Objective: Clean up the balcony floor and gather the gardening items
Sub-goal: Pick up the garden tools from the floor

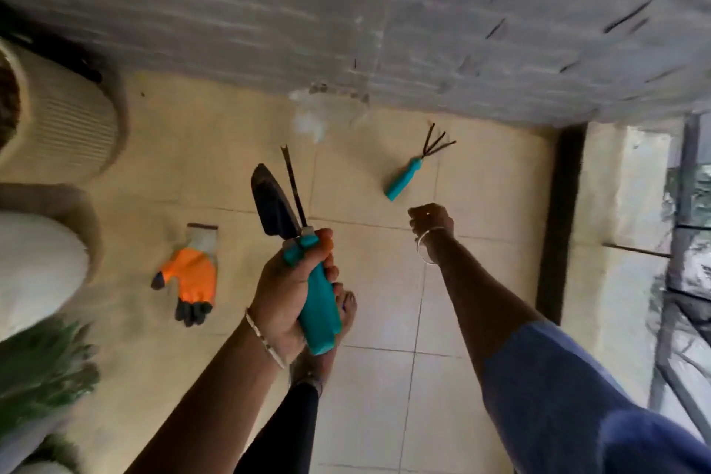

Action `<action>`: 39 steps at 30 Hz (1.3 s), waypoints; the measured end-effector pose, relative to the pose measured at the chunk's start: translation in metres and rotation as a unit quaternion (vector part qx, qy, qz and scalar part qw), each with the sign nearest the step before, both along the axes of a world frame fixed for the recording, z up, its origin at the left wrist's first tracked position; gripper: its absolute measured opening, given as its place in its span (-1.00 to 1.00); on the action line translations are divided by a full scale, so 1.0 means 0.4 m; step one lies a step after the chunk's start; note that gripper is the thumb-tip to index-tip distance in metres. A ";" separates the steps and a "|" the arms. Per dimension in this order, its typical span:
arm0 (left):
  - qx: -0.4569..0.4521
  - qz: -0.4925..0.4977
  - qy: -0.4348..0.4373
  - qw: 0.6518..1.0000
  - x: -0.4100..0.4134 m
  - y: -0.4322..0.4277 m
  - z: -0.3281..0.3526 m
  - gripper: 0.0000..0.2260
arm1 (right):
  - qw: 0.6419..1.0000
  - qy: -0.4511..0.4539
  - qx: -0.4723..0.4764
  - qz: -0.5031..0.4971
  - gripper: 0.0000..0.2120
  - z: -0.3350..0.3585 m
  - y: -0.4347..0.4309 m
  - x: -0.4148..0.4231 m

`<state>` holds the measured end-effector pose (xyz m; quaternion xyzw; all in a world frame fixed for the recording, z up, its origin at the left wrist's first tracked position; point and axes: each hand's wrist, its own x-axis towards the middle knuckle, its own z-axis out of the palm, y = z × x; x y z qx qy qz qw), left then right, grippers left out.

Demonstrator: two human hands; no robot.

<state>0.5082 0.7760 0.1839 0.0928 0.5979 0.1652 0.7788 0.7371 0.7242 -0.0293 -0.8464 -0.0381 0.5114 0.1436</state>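
My left hand (286, 292) grips two teal-handled tools together: a black trowel (273, 204) and a thin forked weeder (293, 185), both pointing away from me. A small teal-handled hand rake (408, 175) lies on the beige floor tiles (384, 281) near the wall. My right hand (431, 221) hovers just this side of the rake, fingers curled under and holding nothing. An orange and black gardening glove (190, 277) lies flat on the tiles to the left.
A grey brick wall (346, 11) bounds the far side. A ribbed cream pot (61, 123) and a white pot (34, 265) with green leaves (42, 369) stand at the left. A dark threshold (558, 223) and railing (685, 204) lie at the right. My foot (331, 335) is below the tool handles.
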 end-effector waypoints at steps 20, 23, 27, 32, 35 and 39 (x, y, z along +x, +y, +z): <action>-0.032 -0.011 0.004 0.999 -0.045 0.052 -0.161 -0.64 | 0.967 0.085 0.013 -0.238 -0.76 -0.030 0.094 -0.160; -0.025 -0.011 -0.005 1.000 -0.051 0.058 -0.086 -0.60 | 0.969 0.127 0.046 -0.206 -0.81 0.150 0.016 -0.236; -0.018 -0.015 -0.017 1.000 -0.080 0.038 0.036 -0.60 | 0.958 0.132 0.138 -0.215 -0.80 0.427 -0.063 -0.325; -0.011 -0.023 -0.051 0.998 -0.134 -0.037 0.245 -0.60 | 0.947 0.055 0.262 -0.177 -0.67 0.749 -0.162 -0.414; -0.004 -0.058 -0.097 0.994 -0.179 -0.113 0.414 -0.57 | 0.931 0.040 0.319 -0.174 -0.63 0.940 -0.242 -0.481; 0.020 -0.120 -0.131 0.984 -0.254 -0.237 0.626 -0.61 | 0.920 -0.009 0.365 -0.140 -0.57 1.179 -0.368 -0.598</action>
